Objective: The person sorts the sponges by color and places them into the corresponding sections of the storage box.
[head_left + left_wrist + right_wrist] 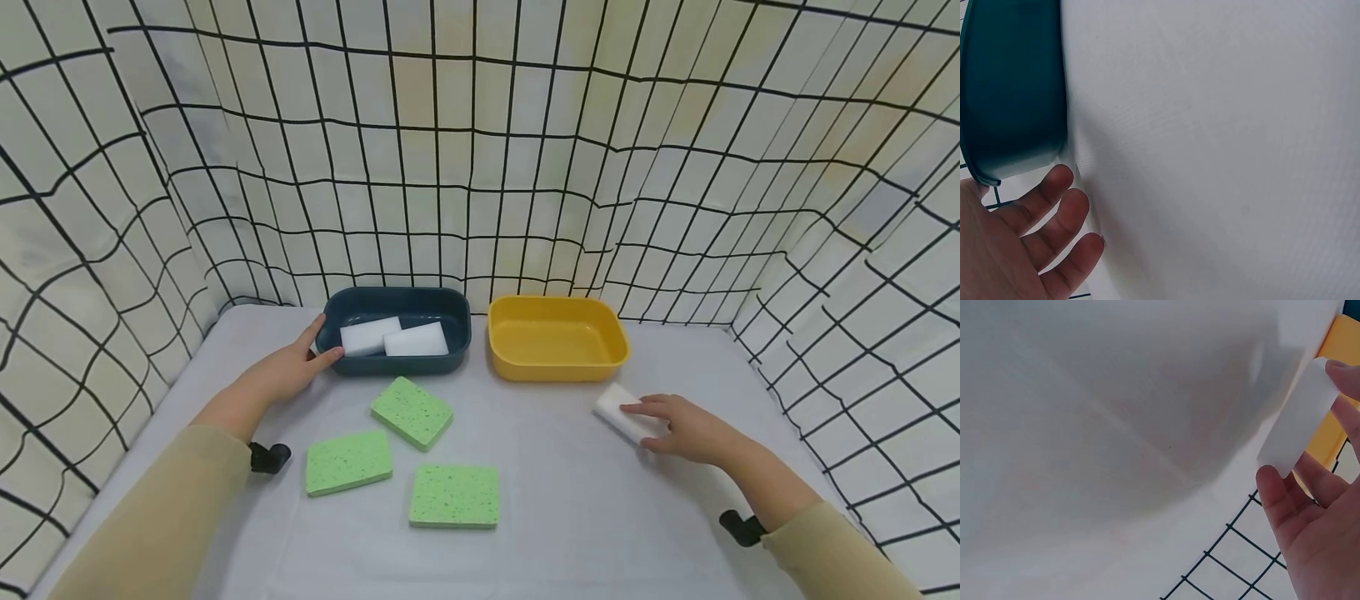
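Left hand: my left hand (288,372) rests on the counter (555,492) against the left end of the blue tub (395,331); thumb and forefinger touch its wall, the fingers (1054,219) loosely spread and gripping nothing.
Right hand: my right hand (686,429) lies on the white sponge (622,413); fingers on top, thumb at its near side, pinching the block between them.
White sponge: on the counter, just beside the near right corner of the yellow tub (557,337), apart from it; in the right wrist view the sponge (1297,419) sits between thumb and fingers (1344,375), the yellow wall behind it.
Blue tub: at the back of the counter, left of centre; two white sponges (393,337) lie side by side inside, touching each other.
Yellow tub: just beside the blue tub on its right, a narrow gap between them.
Green sponges: three flat on the counter in front of the blue tub: one (412,412) nearest the tub and turned at an angle, one (348,462) to the near left, one (454,496) nearest me; all apart from one another and from both hands.
Surround: a white cloth with a black grid (480,167) stands behind and at both sides of the counter.
Sleeves: tan, on both forearms.
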`<state>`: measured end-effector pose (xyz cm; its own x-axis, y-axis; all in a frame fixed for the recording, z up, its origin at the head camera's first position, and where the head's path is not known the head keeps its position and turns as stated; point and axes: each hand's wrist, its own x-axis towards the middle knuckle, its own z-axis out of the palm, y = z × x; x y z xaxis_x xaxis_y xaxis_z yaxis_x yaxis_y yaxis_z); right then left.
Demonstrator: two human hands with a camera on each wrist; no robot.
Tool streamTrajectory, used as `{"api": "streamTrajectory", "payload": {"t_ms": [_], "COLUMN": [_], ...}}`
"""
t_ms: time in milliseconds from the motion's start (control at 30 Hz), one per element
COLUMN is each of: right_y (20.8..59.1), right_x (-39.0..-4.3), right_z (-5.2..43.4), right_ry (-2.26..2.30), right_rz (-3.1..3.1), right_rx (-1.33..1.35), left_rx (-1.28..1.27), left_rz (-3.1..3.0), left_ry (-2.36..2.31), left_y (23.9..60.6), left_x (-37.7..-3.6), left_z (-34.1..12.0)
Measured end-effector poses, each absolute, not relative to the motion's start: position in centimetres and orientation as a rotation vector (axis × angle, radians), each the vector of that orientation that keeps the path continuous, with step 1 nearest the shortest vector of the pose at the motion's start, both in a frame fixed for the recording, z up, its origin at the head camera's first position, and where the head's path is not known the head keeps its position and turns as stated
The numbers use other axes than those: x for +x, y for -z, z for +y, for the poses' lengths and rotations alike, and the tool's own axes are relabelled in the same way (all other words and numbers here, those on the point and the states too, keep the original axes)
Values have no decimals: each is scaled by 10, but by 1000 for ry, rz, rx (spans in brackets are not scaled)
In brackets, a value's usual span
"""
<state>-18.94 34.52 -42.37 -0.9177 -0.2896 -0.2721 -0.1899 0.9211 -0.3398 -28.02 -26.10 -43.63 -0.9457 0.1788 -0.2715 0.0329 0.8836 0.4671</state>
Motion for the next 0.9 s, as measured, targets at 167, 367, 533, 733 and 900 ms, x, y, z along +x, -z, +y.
{"api": "streamTrajectory", "payload": {"t_ms": [167,367,533,733,900], "right_y": [423,418,414,409,401], "right_x": [-189,-187,-185,-185,-190], "right_z": [347,342,335,328,319], "right_ry": [474,519,525,529,521], "right_rz": [2756,2750,2749,2773,2819], "right_rx": [-391,-421,-431,-518,-632], "left_rx": [175,169,163,179,176], "left_rz": [2745,2740,2738,2748,2740], "left_ry": [-677,-688,-690,-692,-699], "left_y": [435,435,433,433,437], "left_x": [-280,-280,-280,-281,-282], "left_z": [-259,-260,-261,-262,-262]}}
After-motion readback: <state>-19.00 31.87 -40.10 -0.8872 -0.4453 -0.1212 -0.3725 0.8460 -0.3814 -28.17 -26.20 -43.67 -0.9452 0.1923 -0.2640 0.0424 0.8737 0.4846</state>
